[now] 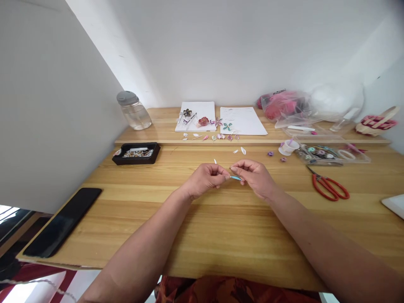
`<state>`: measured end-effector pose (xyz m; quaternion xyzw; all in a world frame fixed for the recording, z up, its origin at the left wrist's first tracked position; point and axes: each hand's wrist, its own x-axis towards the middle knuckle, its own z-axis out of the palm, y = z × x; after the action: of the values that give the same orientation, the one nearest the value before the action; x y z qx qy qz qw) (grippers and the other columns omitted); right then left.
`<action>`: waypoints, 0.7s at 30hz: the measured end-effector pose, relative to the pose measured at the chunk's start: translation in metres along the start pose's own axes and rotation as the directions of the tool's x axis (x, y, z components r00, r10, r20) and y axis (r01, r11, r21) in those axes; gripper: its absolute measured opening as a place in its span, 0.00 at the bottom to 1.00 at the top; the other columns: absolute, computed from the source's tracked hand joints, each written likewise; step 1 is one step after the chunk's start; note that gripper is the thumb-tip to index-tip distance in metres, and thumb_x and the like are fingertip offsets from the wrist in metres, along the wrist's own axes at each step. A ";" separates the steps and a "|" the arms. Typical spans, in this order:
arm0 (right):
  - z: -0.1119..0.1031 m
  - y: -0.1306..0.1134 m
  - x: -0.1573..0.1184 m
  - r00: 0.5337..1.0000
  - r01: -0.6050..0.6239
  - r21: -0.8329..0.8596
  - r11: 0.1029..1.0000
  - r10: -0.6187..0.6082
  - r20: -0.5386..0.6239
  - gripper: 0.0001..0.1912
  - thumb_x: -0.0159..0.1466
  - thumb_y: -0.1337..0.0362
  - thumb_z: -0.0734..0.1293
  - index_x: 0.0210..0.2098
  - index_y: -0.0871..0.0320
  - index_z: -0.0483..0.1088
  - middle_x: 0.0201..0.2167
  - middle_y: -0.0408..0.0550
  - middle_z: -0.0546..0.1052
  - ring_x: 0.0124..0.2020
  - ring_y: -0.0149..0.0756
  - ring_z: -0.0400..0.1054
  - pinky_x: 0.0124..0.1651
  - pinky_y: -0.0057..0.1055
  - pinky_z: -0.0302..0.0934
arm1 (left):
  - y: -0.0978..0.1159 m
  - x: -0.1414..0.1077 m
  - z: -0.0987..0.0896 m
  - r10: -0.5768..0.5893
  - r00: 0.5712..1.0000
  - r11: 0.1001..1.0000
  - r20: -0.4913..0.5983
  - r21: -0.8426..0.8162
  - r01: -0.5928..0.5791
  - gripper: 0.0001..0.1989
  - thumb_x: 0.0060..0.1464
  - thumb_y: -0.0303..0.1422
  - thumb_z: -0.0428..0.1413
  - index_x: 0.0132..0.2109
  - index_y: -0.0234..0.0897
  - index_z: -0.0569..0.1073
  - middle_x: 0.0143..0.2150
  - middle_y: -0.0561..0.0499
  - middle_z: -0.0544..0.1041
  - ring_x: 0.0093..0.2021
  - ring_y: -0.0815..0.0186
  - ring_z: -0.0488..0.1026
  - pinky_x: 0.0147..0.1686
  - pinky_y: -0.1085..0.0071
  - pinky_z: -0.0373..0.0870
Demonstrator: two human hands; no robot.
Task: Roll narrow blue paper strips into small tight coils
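A small, slim blue petal-shaped piece (236, 178) is between my two hands, just above the wooden table. The fingertips of my left hand (206, 181) pinch its left end. My right hand (256, 177) is closed too, thumb and forefinger pressed together slightly above the piece; whatever is in that pinch is too small to make out. The blue piece's right end lies against the lower fingers of my right hand. Beyond the hands lie small white petal pieces (243, 150), one of them just behind my left hand.
Red-handled scissors (330, 187) lie right, below a clear box of small parts (334, 154) and a white cup (288, 147). At left are a black bead tray (136, 154), a phone (63, 221) and a water bottle (134, 111). Flower ornaments (203, 121) rest on paper on the raised ledge.
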<state>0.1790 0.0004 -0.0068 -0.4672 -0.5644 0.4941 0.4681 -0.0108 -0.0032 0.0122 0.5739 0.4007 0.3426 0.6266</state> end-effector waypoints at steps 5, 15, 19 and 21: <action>0.009 0.003 -0.007 0.999 -0.017 -0.030 0.999 0.019 0.050 0.13 0.55 0.54 0.72 0.29 0.58 0.73 0.18 0.38 0.67 0.17 0.25 0.55 0.20 0.25 0.48 | -0.003 0.005 -0.001 0.037 0.996 0.989 -0.076 -0.137 -0.047 0.13 0.45 0.39 0.63 0.30 0.33 0.73 0.20 0.57 0.65 0.20 0.76 0.58 0.22 0.77 0.52; 0.018 -0.014 -0.025 0.919 0.367 -0.447 0.816 -0.392 0.040 0.05 0.60 0.64 0.67 0.30 0.58 0.74 0.21 0.41 0.70 0.20 0.27 0.56 0.24 0.27 0.52 | -0.013 0.011 -0.005 0.152 0.951 0.985 -0.269 0.125 -0.122 0.14 0.45 0.40 0.62 0.31 0.32 0.73 0.25 0.55 0.70 0.23 0.75 0.60 0.25 0.76 0.56; 0.011 -0.017 -0.019 0.915 0.360 -0.412 0.837 -0.403 -0.019 0.05 0.60 0.63 0.69 0.34 0.58 0.75 0.24 0.43 0.73 0.22 0.28 0.60 0.26 0.27 0.54 | -0.012 0.007 -0.006 0.097 0.988 0.981 -0.123 0.181 -0.074 0.14 0.46 0.40 0.61 0.32 0.31 0.74 0.25 0.55 0.69 0.24 0.75 0.59 0.25 0.76 0.54; 0.007 -0.016 -0.014 0.944 0.305 -0.323 0.896 -0.330 -0.023 0.07 0.59 0.61 0.69 0.32 0.58 0.75 0.25 0.44 0.74 0.24 0.29 0.62 0.28 0.28 0.56 | -0.009 0.004 -0.006 0.076 0.996 0.985 -0.052 0.158 -0.067 0.14 0.47 0.40 0.61 0.32 0.31 0.74 0.24 0.56 0.68 0.24 0.75 0.59 0.25 0.76 0.53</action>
<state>0.1726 -0.0154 0.0073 -0.4562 -0.6861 0.2958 0.4834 -0.0143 0.0024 0.0031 0.6251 0.4235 0.3489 0.5551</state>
